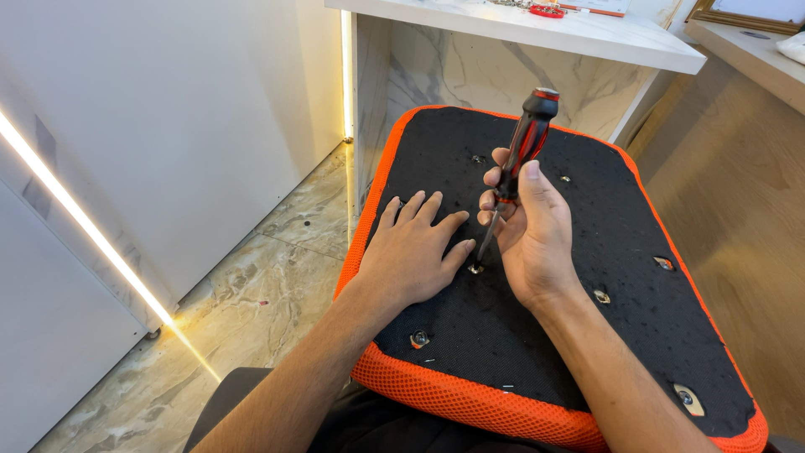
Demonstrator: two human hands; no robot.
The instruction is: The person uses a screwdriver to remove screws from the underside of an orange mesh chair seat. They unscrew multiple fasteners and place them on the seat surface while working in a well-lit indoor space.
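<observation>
The right hand grips a screwdriver, tip on a screw in the upturned seat on the lap. The left hand lies flat, open, beside it; a slipping tip could jab those fingers.

Bright even indoor light, glowing light strip along the left wall, soft shadows, sharp focus, slight wide-angle stretch

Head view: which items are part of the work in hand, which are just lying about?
In use:
- screwdriver, black and red, gripped by the right hand, tip on a screw
- seat cushion underside, black fabric with orange mesh edge, left hand flat on it
- other metal fittings

Lying about:
- red item on the marble counter
- framed thing at top right
</observation>
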